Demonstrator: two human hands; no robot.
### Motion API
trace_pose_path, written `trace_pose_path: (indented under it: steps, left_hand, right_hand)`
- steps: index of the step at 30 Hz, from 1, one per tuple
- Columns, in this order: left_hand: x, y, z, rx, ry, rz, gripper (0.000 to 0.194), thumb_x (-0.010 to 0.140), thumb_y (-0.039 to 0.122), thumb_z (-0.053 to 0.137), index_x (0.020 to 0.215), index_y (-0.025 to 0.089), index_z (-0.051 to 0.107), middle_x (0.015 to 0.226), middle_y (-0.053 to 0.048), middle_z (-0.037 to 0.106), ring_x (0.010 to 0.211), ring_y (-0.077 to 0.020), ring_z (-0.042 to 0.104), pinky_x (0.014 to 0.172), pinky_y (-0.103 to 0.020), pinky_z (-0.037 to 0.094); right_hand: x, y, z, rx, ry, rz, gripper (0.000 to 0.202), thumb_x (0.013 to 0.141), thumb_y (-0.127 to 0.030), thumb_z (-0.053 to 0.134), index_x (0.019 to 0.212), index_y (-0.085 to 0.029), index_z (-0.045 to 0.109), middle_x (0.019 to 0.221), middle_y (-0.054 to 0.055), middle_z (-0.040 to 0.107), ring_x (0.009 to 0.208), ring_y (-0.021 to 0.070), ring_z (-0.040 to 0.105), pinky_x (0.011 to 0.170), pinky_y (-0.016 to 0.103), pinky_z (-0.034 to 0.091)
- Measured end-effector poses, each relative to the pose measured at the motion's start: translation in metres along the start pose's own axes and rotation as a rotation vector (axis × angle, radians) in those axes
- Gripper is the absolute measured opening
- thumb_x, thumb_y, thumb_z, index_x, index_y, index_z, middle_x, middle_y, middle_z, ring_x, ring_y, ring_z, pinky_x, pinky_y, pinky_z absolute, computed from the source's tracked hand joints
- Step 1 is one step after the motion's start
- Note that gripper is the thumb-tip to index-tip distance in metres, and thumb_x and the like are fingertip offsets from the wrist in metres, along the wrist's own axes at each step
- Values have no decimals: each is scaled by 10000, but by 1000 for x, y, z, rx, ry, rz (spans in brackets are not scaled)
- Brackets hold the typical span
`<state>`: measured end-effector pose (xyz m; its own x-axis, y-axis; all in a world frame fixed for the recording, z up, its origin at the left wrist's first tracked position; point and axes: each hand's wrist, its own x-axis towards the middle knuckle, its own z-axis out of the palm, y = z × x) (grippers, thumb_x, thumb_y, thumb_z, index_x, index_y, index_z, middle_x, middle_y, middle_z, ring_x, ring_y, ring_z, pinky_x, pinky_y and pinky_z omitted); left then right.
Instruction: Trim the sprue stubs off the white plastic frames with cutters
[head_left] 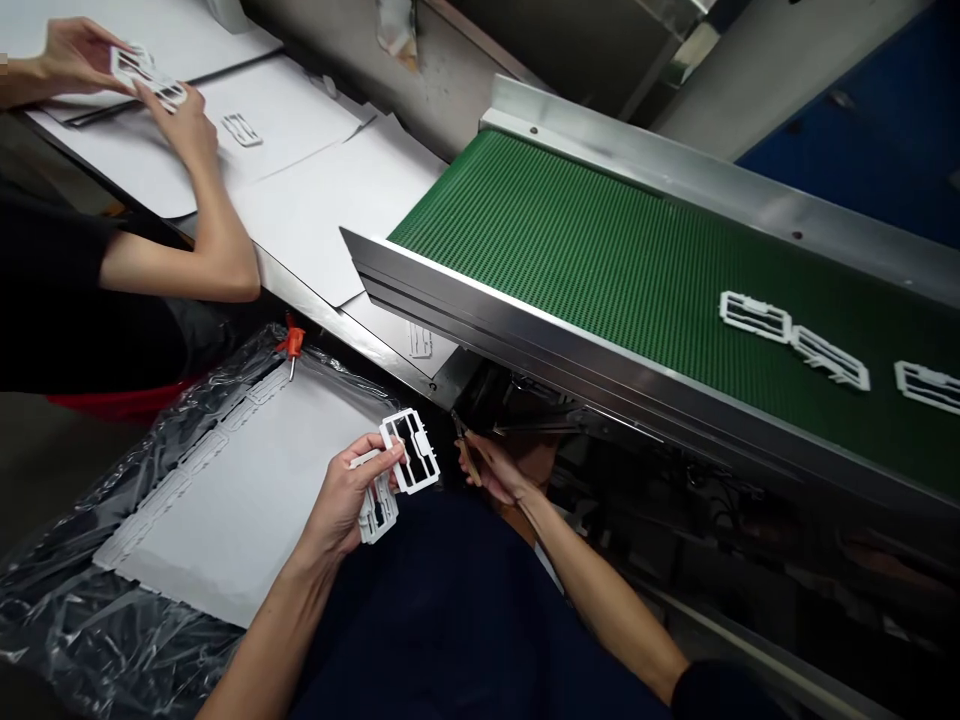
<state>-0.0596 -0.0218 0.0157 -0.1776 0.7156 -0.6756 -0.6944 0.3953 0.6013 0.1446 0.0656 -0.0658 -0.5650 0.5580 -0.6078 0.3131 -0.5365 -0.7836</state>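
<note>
Here, in front of the conveyor (555, 250), the left hand (346, 490) pinches white plastic frames (425, 444); the right hand (496, 472), nearer the conveyor, is wrapped around pliers (470, 463).

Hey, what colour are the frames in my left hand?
The frames in your left hand are white; they show best in the head view, the only one.

Pairs plain white frames (424, 445) with a finely lined green belt (570, 240).
Shows the white in the left hand (346, 492), tan on the tool handle (472, 465) in the right hand (496, 472), and the green beyond both; adds silvery grey on the near rail (480, 318), white on paper sheets (322, 215) and orange-red on a second tool (295, 343) beyond the left hand, glint-streaked black on plastic film (90, 640) to its left, dark navy on clothing (435, 610) between both hands.
</note>
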Motion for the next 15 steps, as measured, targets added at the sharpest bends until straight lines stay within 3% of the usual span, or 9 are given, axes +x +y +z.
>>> trace_pose_path:
  steps: [3,7,9,15]
  left_hand:
    - [4,1,6,25,5,0,232,642,249,772,753,141,598,655,12,604,483,-77,539,467,-170,432]
    - [5,3,15,64,7,13,244,626,246,784,737,141,595,646,16,599,476,-75,532,463,-171,424]
    - [3,4,19,88,0,30,244,626,251,785,739,144,597,667,11,608,501,-90,553,466,-176,424]
    - [-7,6,25,170,11,97,239,643,274,774,760,150,606,663,9,615,499,-109,563,476,-200,453]
  right_hand:
    - [-19,5,12,174,25,-14,495,831,-616,446,973,-152,549,721,23,480,589,99,481,392,159,315]
    - [-31,-11,26,325,17,-95,406,751,-476,657,1008,-200,507,819,19,519,672,108,514,540,218,442]
    - [-34,-24,30,365,11,-143,412,733,-431,688,1020,-214,487,836,18,546,674,113,520,604,259,466]
    - [-46,-56,38,381,-16,-316,342,758,-322,680,999,-207,465,735,-12,534,587,96,483,558,249,422]
